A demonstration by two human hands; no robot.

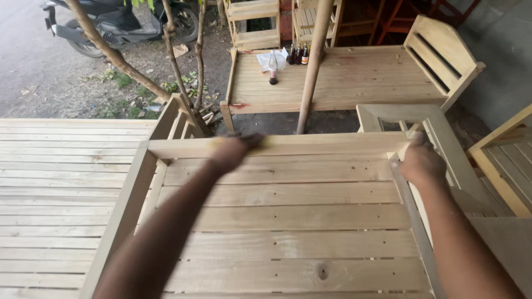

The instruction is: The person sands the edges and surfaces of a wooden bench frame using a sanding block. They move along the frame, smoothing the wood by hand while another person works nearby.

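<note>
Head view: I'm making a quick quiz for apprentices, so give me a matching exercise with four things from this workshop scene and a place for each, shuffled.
Things:
1. left hand
2. right hand
3. bottles
4. motorbike

Places:
A. standing on the far wooden bed
B. on the near frame's right corner
C. parked at top left, behind the thin tree trunks
D. on the near frame's top rail, blurred

Pairs: 1-D, 2-B, 3-A, 4-C
</note>
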